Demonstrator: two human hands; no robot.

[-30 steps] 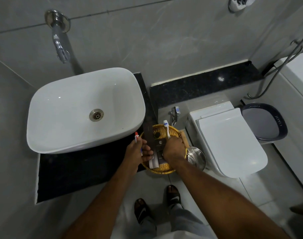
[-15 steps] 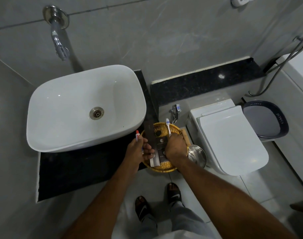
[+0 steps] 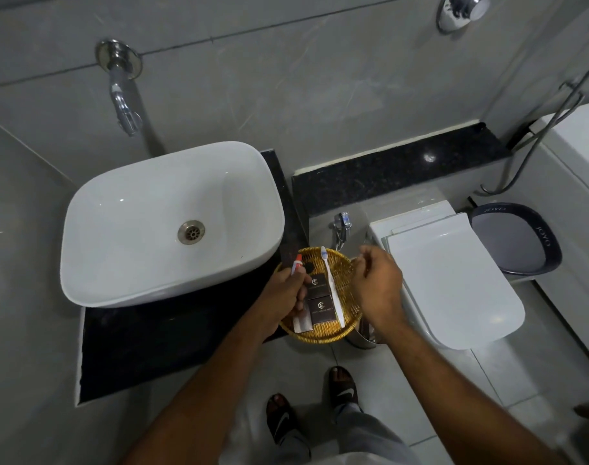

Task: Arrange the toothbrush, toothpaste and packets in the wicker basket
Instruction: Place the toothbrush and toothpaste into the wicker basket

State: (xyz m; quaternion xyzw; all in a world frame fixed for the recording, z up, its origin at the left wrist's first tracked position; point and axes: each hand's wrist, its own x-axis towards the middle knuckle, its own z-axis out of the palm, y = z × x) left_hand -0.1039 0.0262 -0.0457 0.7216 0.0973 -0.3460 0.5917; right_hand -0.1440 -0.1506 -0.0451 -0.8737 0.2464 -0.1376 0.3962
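A round wicker basket (image 3: 343, 263) sits at the right end of the dark counter. Inside lie a white toothbrush (image 3: 331, 286), pointing away from me, and two dark packets (image 3: 319, 297) stacked end to end. My left hand (image 3: 283, 293) grips a small white toothpaste tube (image 3: 297, 263) with a red cap, over the basket's left side. Over the basket's right rim hovers my right hand (image 3: 376, 283), holding nothing, its fingers loosely curled.
A white basin (image 3: 159, 226) fills the counter (image 3: 145, 344) to the left, under a wall tap (image 3: 122, 95). A white toilet (image 3: 454, 283) stands right of the basket, with a steel bin partly hidden below my right wrist. A dark bucket (image 3: 517, 239) is farther right.
My right hand has let go of the toothbrush and moved right, off the basket's middle. The toothbrush and packets now lie uncovered. My left hand has shifted the toothpaste over the basket.
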